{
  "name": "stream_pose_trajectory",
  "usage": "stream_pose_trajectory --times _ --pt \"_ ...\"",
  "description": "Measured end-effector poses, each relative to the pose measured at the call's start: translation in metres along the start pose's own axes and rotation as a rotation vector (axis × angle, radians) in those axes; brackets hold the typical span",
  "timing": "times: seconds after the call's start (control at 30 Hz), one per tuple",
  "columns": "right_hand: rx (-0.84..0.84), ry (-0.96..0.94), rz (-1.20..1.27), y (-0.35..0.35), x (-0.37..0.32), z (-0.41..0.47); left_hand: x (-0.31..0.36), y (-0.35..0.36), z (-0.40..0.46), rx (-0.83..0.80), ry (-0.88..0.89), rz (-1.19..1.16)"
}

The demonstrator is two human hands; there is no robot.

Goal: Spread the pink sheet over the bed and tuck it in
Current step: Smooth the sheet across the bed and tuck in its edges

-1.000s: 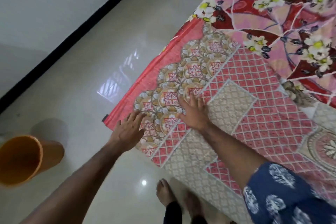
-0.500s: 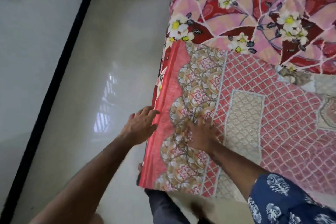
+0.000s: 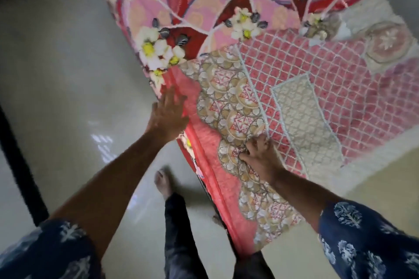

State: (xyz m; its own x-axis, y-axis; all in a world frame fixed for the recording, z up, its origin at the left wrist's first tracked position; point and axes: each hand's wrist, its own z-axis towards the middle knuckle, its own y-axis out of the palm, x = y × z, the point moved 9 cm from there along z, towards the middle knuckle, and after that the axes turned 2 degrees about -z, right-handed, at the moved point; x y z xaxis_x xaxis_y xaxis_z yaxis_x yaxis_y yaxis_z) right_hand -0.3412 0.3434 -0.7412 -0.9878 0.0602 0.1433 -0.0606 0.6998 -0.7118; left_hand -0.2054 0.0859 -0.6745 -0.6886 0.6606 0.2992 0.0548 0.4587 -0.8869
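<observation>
right hand grip: right hand (image 3: 260, 157) lies on the pink sheet (image 3: 292, 88) with fingers curled, bunching a fold of the scalloped medallion band between fingertips and thumb.
left hand grip: left hand (image 3: 166, 115) is spread wide with straight fingers, holding nothing, its fingertips touching the plain coral border (image 3: 204, 142) at the bed's side edge.
nearest: dark blue sleeves with a white leaf print (image 3: 367, 240) on both arms, dark trousers (image 3: 179, 238) between them, and a bare foot (image 3: 162, 182) on the floor just beside the bed edge.
sheet, near part: the coral border runs along the side edge from the bottom of the view up past the left hand; beside it lie the gold and white medallions, then a pink lattice with a pale diamond-patterned panel (image 3: 306, 120).
sheet, right edge: a pale band ends the sheet, with a plain cream surface (image 3: 374, 183) showing past it.
bed: the pink sheet lies over a floral cover (image 3: 204, 7) with white and yellow blossoms on red and pink, which shows uncovered on the far part.
floor: glossy pale tiles (image 3: 74, 79) with a window reflection, well left of the bed.
farthest: a dark strip (image 3: 20, 172) runs along the floor at the left; the picture is blurred there.
</observation>
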Motion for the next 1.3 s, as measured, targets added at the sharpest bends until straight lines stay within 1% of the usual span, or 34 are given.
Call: stream_pose_trajectory --times 0.07,0.13,0.2,0.27,0.33,0.37,0.47,0.5,0.53,0.6,0.7,0.77,0.83,0.93,0.97,1.1,1.2,1.3 --pt "0.029 0.004 -0.032 0.007 -0.003 0.003 -0.015 -0.003 0.05 0.006 -0.023 0.047" --pt "0.039 0.061 -0.054 0.01 0.0 0.01 -0.017 -0.012 0.087 0.006 -0.006 0.023" --pt "0.02 0.149 -0.022 0.01 0.003 0.008 -0.014 -0.014 0.098 -0.022 0.068 0.106" --pt "-0.033 0.243 0.073 0.014 0.001 -0.001 -0.012 -0.012 0.104 -0.047 0.114 0.189" --pt "-0.088 0.357 0.242 0.017 -0.008 -0.01 -0.012 -0.015 0.11 -0.079 0.107 0.217" --pt "-0.072 0.435 0.352 0.016 -0.014 -0.015 -0.012 -0.018 0.114 -0.098 0.1 0.22" --pt "0.105 0.654 0.763 0.006 -0.038 -0.025 -0.014 -0.023 0.127 -0.158 0.074 0.211" --pt "0.162 0.697 0.917 0.002 -0.047 -0.026 -0.015 -0.021 0.131 -0.177 0.067 0.202" --pt "0.225 0.721 1.002 -0.005 -0.056 -0.026 -0.018 -0.019 0.135 -0.192 0.052 0.187" --pt "0.275 0.728 0.968 -0.015 -0.077 -0.024 -0.022 -0.014 0.14 -0.208 0.017 0.107" --pt "0.182 0.766 0.792 -0.006 -0.1 -0.015 -0.02 -0.006 0.141 -0.245 0.01 -0.01" --pt "0.157 0.799 0.739 -0.001 -0.104 -0.009 -0.024 0.0 0.143 -0.291 0.01 -0.046" --pt "0.165 0.843 0.743 -0.002 -0.103 -0.01 -0.023 0.002 0.144 -0.342 0.066 -0.11" --pt "0.147 0.867 0.727 -0.007 -0.111 -0.008 -0.021 -0.001 0.149 -0.444 0.122 -0.36" --pt "0.134 0.877 0.722 -0.01 -0.115 -0.007 -0.021 -0.001 0.15 -0.48 0.144 -0.398" --pt "0.128 0.965 0.735 -0.027 -0.127 -0.007 -0.021 -0.006 0.142 -0.543 0.243 -0.419" --pt "0.127 1.031 0.803 -0.042 -0.13 -0.002 -0.028 -0.007 0.125 -0.655 0.23 -0.523" --pt "0.147 1.124 0.862 -0.052 -0.131 0.0 -0.032 -0.012 0.118 -0.701 0.216 -0.57"
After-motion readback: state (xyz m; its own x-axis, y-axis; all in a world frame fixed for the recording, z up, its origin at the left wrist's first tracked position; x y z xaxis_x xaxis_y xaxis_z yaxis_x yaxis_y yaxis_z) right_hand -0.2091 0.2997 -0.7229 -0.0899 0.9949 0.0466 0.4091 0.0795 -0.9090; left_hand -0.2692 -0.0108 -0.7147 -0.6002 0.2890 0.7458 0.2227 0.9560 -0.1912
